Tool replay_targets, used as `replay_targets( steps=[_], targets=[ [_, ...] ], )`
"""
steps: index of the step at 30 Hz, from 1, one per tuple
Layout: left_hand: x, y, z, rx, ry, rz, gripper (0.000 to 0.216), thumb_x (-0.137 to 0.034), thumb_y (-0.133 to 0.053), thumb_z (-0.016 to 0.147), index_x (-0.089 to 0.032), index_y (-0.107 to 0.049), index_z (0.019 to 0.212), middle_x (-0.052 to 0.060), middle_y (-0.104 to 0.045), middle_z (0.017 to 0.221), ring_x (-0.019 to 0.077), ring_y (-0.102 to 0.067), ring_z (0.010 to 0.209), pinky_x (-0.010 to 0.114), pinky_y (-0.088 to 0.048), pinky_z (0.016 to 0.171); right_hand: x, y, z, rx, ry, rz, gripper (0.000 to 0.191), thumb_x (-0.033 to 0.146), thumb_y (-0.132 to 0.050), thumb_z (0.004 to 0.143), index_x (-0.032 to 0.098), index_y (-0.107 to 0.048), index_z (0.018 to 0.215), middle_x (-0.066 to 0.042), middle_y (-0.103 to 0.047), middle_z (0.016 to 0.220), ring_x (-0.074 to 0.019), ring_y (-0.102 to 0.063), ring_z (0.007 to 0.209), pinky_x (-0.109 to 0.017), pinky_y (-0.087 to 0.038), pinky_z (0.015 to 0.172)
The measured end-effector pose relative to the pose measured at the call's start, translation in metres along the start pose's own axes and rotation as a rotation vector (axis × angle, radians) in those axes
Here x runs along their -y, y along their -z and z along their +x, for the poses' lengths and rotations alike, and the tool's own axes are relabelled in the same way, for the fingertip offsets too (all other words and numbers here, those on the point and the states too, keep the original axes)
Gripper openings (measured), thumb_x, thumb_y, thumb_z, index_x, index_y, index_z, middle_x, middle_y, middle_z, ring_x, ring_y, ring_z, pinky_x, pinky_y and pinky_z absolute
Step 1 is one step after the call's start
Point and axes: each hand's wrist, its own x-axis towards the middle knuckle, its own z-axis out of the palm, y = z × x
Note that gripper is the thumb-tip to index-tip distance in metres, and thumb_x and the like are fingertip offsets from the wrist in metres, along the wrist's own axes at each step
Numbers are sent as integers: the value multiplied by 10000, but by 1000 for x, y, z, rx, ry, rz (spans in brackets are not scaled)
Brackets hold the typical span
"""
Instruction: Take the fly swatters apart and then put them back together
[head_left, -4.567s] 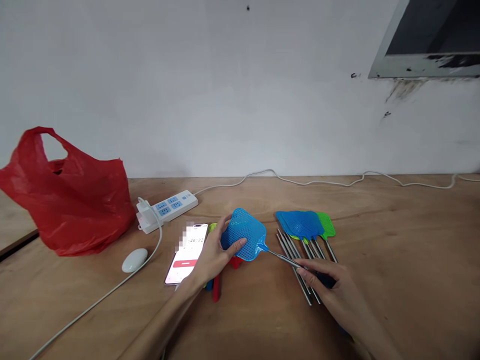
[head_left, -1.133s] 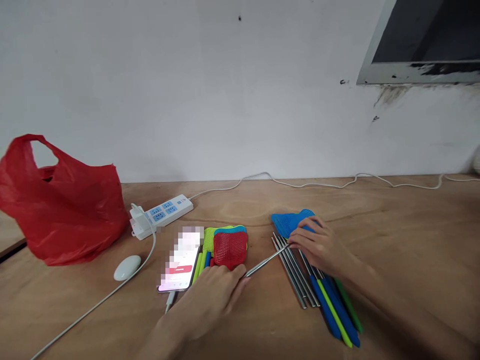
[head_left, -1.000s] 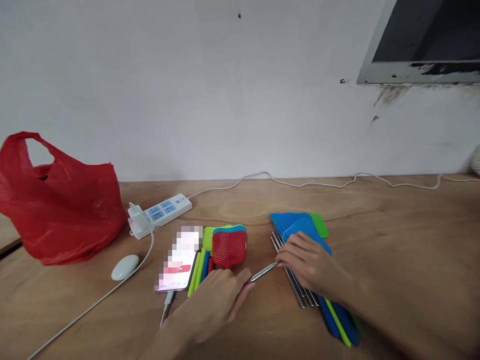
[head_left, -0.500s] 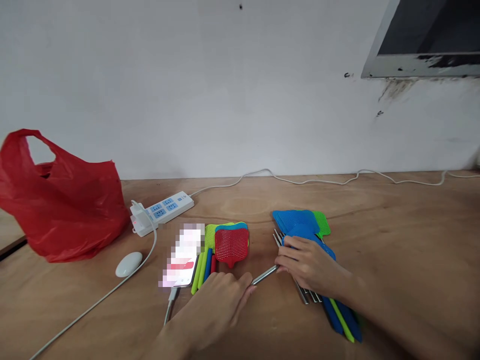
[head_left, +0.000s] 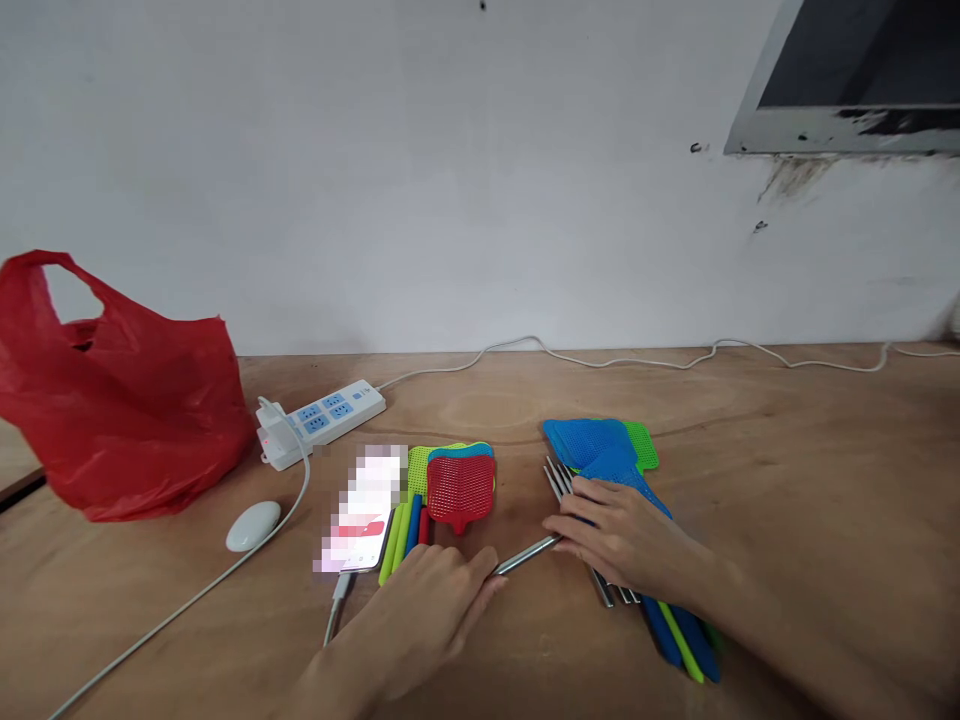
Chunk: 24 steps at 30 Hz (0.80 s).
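Observation:
A thin metal rod (head_left: pixel 527 553) runs at a slant between my two hands above the tabletop. Its lower end is wrapped in the fingers of my left hand (head_left: pixel 439 600). At its upper end, the fingers of my right hand (head_left: pixel 619 530) close around it. Beneath and beside my right hand lie several loose metal rods (head_left: pixel 556 478), blue mesh fly swatter heads (head_left: pixel 589 443), a green mesh head (head_left: pixel 643 445) and blue and green handles (head_left: pixel 682 640). Beyond my left hand are a red swatter head (head_left: pixel 461 485) and several coloured handles (head_left: pixel 402 530), partly hidden.
A lit phone (head_left: pixel 367 510) with a charging cable lies left of the handles. Further left are a white mouse-shaped object (head_left: pixel 253 526), a power strip (head_left: pixel 330 420) and a red plastic bag (head_left: pixel 142 410). A white cord (head_left: pixel 615 362) runs along the wall.
Both hands keep hold of the rod and have shifted only slightly. More of the rod tips and the blue swatter shows by my right hand. The whole view has moved a little.

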Motion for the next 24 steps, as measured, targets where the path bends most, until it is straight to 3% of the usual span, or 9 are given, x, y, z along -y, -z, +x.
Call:
replay_targets(
  steps=[5, 10, 17, 24],
  targets=[
    [-1, -3, -4, 24, -3, -52, 389, -360, -232, 1088, -228, -580, 977, 68, -695, 818, 285, -665, 718, 323, -397, 591, -6, 9, -3, 20, -13, -10, 144, 137, -557, 961, 190, -645, 860, -33, -647, 798, -213, -552, 815, -339, -443, 679],
    [1, -6, -5, 2, 26, -17, 446, -376, -175, 1089, -226, -589, 1017, 83, -698, 796, 313, -664, 704, 335, -387, 571, -21, 6, -12, -27, -59, -32, 162, 86, -545, 937, 192, -665, 911, -38, -672, 830, -219, -574, 824, -344, -473, 679],
    [3, 1, -6, 14, 24, -65, 407, -345, -212, 1083, -206, -593, 1042, 95, -698, 850, 307, -662, 751, 360, -448, 629, -10, 6, -6, -71, -20, -110, 334, -63, -428, 823, 123, -663, 971, -92, -685, 886, -233, -637, 860, -329, -527, 660],
    [4, -6, -8, 38, 58, -24, 409, -378, -210, 1093, -214, -585, 1107, 88, -714, 904, 310, -685, 818, 372, -480, 678, -4, 4, -8, 45, -50, -77, 321, -55, -480, 791, 150, -645, 977, -90, -688, 929, -235, -650, 845, -322, -532, 625]
  ],
)
